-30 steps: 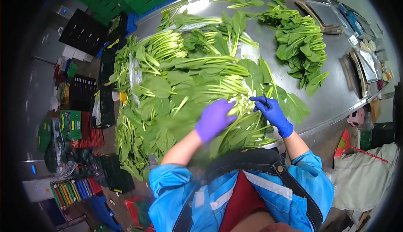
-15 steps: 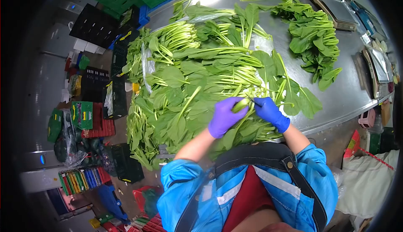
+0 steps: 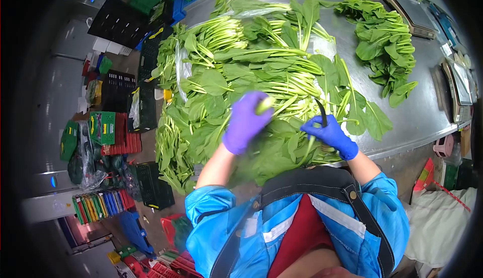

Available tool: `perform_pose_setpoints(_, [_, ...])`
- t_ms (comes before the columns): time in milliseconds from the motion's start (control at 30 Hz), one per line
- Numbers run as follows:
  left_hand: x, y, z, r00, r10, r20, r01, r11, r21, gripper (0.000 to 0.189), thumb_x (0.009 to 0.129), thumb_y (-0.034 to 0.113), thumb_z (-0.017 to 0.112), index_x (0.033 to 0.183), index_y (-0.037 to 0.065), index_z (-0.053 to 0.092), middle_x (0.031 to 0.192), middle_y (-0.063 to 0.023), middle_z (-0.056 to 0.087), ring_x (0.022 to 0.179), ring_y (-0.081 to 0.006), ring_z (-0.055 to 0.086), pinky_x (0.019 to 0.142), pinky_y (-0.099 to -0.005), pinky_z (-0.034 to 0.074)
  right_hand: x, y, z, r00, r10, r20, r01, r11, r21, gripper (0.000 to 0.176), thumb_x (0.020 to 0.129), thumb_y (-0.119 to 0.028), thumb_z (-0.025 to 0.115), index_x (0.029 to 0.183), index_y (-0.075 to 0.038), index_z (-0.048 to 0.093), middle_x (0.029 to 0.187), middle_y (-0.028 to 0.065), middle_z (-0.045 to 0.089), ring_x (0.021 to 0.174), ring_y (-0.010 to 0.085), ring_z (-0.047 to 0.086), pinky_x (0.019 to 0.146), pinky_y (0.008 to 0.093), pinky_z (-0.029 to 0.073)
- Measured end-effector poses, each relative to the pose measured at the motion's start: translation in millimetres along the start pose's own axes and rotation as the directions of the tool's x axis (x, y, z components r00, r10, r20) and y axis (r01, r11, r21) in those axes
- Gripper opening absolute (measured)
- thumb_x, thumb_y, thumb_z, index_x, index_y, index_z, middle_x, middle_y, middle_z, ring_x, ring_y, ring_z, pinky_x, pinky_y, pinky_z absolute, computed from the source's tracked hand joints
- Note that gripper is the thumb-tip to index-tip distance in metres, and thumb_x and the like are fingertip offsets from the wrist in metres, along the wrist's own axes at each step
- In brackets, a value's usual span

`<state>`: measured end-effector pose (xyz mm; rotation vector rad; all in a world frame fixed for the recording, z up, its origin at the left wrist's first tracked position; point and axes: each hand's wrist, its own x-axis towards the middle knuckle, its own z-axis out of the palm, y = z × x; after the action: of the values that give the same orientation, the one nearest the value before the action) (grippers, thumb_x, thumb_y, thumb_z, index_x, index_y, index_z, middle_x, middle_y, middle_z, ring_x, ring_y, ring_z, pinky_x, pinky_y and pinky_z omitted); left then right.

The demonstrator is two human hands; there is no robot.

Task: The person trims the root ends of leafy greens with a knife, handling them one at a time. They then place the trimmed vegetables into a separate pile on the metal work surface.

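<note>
Bunch of greens (image 3: pixel 265 106): held up off the heap, just in front of the person's chest. Half a second ago its stem end sat low between both hands, which were touching. Now the hands are apart and the bunch has gone up and to the left; it is motion-blurred.

Left hand (image 3: pixel 245 122), purple glove: closed around the bunch near the stems. A second ago it lay flat on the leaves.

Right hand (image 3: pixel 329 134), blue glove: fist closed on a knife (image 3: pixel 321 111), dark blade standing up and away from the person. The blade is now clear of the bunch.

Long axis of the bunch: pale stem end points up and away to the right, while the leaves trail back down toward the person's apron as a green blur.

Around it: the main pile (image 3: pixel 251 71) fills the table's left and centre and spills over the left edge. Bare steel of the table (image 3: pixel 417 112) lies open to the right of the right hand. The near edge runs just beside that wrist.

A smaller pile (image 3: pixel 385 46) sits well apart at far right, with a scale (image 3: pixel 410 11) beyond it. Black crates (image 3: pixel 115 23) stand on the floor to the left.
</note>
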<state>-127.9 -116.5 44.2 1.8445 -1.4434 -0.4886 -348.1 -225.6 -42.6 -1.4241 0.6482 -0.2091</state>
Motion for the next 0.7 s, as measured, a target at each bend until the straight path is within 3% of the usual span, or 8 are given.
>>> perform_pose_setpoints(33, [7,-20,-8,0.996,-0.068,-0.053,0.068,0.998,0.006,0.025,0.073,0.015,0.069,0.095,0.005,0.063,0.085,-0.012,0.063,0.074,-0.0242,0.062,0.067,-0.0324,0.049,-4,-1,-12,0.979,0.187,0.075,-0.177,0.976,-0.124,0.032,0.077,-0.029,0.071,0.096,-0.004,0.068,0.077,0.0048,0.068,0.062,0.0116,0.061,0.058,0.025,0.048])
perform_pose_setpoints(67, [11,-38,-9,0.985,-0.135,-0.107,0.137,0.991,0.007,0.023,0.074,0.015,0.069,0.094,0.004,0.063,0.082,-0.0099,0.064,0.071,-0.0189,0.062,0.065,-0.0294,0.049,-8,12,-23,0.979,0.189,0.08,-0.178,0.976,-0.126,0.032,0.077,-0.029,0.071,0.096,-0.004,0.068,0.077,0.0048,0.068,0.062,0.0116,0.061,0.058,0.025,0.048])
perform_pose_setpoints(133, [18,-63,8,0.991,-0.135,-0.015,0.136,0.99,0.025,0.025,0.074,0.018,0.068,0.094,0.004,0.064,0.083,-0.0114,0.064,0.073,-0.0215,0.063,0.067,-0.0308,0.05,-10,35,-33,0.991,-0.129,-0.038,0.053,0.638,-0.768,0.034,0.077,-0.029,0.069,0.099,-0.004,0.067,0.083,0.0122,0.068,0.07,0.0265,0.065,0.065,0.0334,0.05])
perform_pose_setpoints(233, [23,-94,71,0.996,0.045,0.08,-0.058,0.985,0.165,0.032,0.074,0.025,0.068,0.097,0.004,0.063,0.091,-0.0158,0.063,0.083,-0.0308,0.062,0.074,-0.0373,0.049,1,32,-32,0.926,-0.305,-0.223,0.073,0.724,-0.686,0.034,0.078,-0.029,0.066,0.104,-0.006,0.065,0.084,0.0159,0.067,0.078,0.0343,0.064,0.07,0.0389,0.05])
perform_pose_setpoints(433, [39,-97,126,0.971,0.004,0.238,-0.105,0.905,0.413,0.033,0.073,0.028,0.069,0.097,0.005,0.062,0.087,-0.0164,0.062,0.082,-0.0353,0.059,0.073,-0.0429,0.047,28,28,-30,0.96,-0.186,-0.208,0.033,0.816,-0.578,0.028,0.082,-0.025,0.06,0.105,-0.009,0.066,0.082,0.0161,0.066,0.076,0.0326,0.064,0.07,0.0396,0.05])
perform_pose_setpoints(500, [32,-64,93,0.976,-0.027,0.217,0.002,0.993,0.115,0.03,0.074,0.026,0.07,0.095,0.006,0.065,0.084,-0.0152,0.065,0.079,-0.034,0.062,0.07,-0.0402,0.049,35,54,-27,0.956,-0.229,-0.185,0.088,0.822,-0.563,0.025,0.082,-0.022,0.059,0.104,-0.01,0.066,0.078,0.0183,0.065,0.07,0.0338,0.063,0.066,0.0415,0.049])
perform_pose_setpoints(600, [17,-32,69,0.985,0.02,0.174,-0.019,1.0,-0.008,0.023,0.074,0.025,0.067,0.091,0.01,0.068,0.083,-0.0122,0.065,0.077,-0.0334,0.061,0.067,-0.0397,0.049,33,30,-6,0.942,-0.328,-0.071,0.236,0.798,-0.554,0.026,0.084,-0.014,0.058,0.108,-0.006,0.064,0.071,0.0183,0.064,0.061,0.0289,0.064,0.061,0.0368,0.049])
perform_pose_setpoints(700, [4,-32,65,0.983,0.044,0.179,-0.039,0.999,-0.032,0.027,0.074,0.022,0.07,0.096,0.006,0.067,0.087,-0.0139,0.066,0.079,-0.0303,0.063,0.07,-0.0354,0.049,38,33,3,0.936,-0.349,-0.054,0.253,0.768,-0.589,0.022,0.083,-0.015,0.057,0.101,-0.004,0.064,0.073,0.022,0.06,0.062,0.0361,0.06,0.059,0.0399,0.048])
